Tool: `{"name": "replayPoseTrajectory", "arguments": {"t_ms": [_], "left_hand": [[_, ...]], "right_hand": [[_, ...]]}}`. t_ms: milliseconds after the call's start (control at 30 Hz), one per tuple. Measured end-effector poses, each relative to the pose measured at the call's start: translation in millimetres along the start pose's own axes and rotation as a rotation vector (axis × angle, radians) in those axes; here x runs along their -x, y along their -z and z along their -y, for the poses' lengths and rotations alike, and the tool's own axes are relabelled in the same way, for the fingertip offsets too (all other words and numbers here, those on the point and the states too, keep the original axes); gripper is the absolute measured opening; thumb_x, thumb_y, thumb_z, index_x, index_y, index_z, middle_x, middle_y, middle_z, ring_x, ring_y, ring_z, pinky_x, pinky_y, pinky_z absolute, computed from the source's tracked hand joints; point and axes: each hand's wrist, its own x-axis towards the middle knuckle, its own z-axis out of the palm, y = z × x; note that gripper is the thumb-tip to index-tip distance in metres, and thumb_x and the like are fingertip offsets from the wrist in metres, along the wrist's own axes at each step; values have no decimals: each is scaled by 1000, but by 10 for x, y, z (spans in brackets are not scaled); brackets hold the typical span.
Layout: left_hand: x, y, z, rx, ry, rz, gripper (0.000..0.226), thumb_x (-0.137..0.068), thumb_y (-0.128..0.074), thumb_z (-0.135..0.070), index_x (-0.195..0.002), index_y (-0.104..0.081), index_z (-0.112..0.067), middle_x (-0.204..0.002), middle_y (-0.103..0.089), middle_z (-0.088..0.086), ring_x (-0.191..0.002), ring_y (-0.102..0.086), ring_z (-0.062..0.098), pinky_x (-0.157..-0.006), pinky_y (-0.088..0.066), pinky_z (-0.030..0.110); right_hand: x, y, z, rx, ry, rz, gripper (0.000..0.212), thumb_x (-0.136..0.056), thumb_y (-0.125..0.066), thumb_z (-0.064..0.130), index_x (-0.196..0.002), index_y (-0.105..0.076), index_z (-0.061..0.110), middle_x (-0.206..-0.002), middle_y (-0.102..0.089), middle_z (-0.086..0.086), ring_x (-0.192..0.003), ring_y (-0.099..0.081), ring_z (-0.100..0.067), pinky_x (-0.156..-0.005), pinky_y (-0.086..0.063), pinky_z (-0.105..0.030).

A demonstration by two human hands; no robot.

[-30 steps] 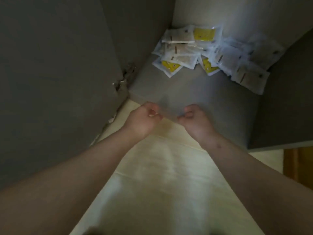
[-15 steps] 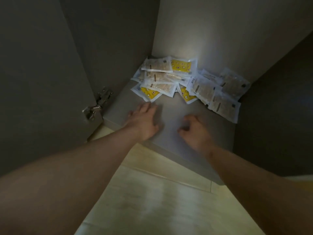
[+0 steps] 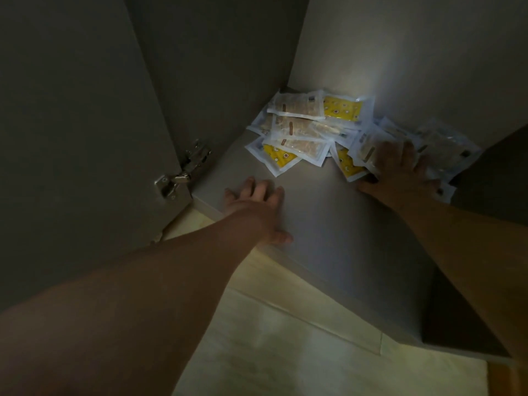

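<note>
Right hand [image 3: 400, 170] presses on the packets [image 3: 297, 144]; left hand [image 3: 257, 208] rests flat on the cabinet floor [image 3: 343, 230].

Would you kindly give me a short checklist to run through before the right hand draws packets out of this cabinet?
1. Right hand on the packets: ok, it lies spread over the right side of the pile.
2. Grip closed on a packet: not ok, the fingers look straight and nothing shows as pinched.
3. Left hand clear of the pile: ok, it rests flat on the bare shelf, apart from the packets.
4. Door out of the way: ok, it stands open on the left, its hinge showing.
5. How many packets lie under the right hand: cannot tell, the hand covers them.
</note>
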Motion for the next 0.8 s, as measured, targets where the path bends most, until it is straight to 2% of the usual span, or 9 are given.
{"name": "replayPoseTrajectory", "arguments": {"t_ms": [100,167,267,433,567,633,700,733,800], "left_hand": [[-8,24,-23,-3,3,-9,101,-79,-58,-63,-151,3,-28,-157,3,2,-145,12,28,-114,-7,60],[-4,25,-27,-7,-3,-13,100,-80,-58,-63,-151,3,-28,-157,3,3,-145,11,29,-113,-8,60],[3,14,-30,13,-10,-19,100,-81,-58,-61,-151,3,-26,-158,4,3,-145,12,30,-113,-6,61],[41,-13,-25,24,-21,-38,97,-82,-56,-62,-151,2,-25,-158,4,3,-145,12,28,-114,-4,59],[87,-132,37,63,-51,-143,100,-81,-55,-63,-151,3,-22,-159,1,-1,-146,8,23,-114,-2,55],[128,-171,67,101,-53,-189,105,-80,-58,-61,-150,7,-17,-159,-1,0,-147,4,19,-115,-2,51],[170,-196,92,123,-55,-205,109,-79,-61,-58,-150,8,-13,-160,-3,3,-147,1,16,-117,-2,47],[193,-207,109,129,-58,-209,110,-78,-62,-57,-149,9,-11,-159,-4,5,-147,-1,16,-118,-2,45],[217,-221,145,133,-75,-213,110,-78,-64,-55,-149,9,-14,-159,-6,7,-147,-4,17,-117,-3,43]], "right_hand": [[-194,-92,-50,-175,-33,104,107,-77,-61,62,-151,9,28,-159,11,-11,-144,7,-41,-112,-6,-65],[-205,-160,-73,-232,-31,110,105,-76,-64,62,-150,4,31,-159,6,-9,-144,3,-40,-113,-8,-62],[-16,-179,-61,-243,-29,105,98,-76,-63,63,-149,-4,36,-159,4,-2,-145,0,-37,-111,-9,-65],[520,-282,72,-167,38,162,85,-81,-50,68,-149,-5,41,-160,4,6,-146,4,-30,-111,-3,-66],[886,-385,228,-53,175,194,85,-82,-46,70,-149,-2,42,-160,10,7,-146,10,-26,-110,2,-65],[1032,-403,357,-79,287,215,86,-81,-51,67,-148,-4,43,-159,10,9,-146,12,-23,-111,5,-62],[1076,-378,476,-179,435,241,87,-80,-61,57,-149,-10,41,-159,5,10,-146,11,-18,-114,6,-56],[1057,-354,519,-264,514,226,85,-80,-66,49,-148,-16,38,-160,-1,9,-147,7,-16,-116,3,-54],[962,-276,550,-455,607,79,77,-79,-69,35,-145,-31,32,-158,-16,3,-146,-6,-18,-115,-12,-54]]}}
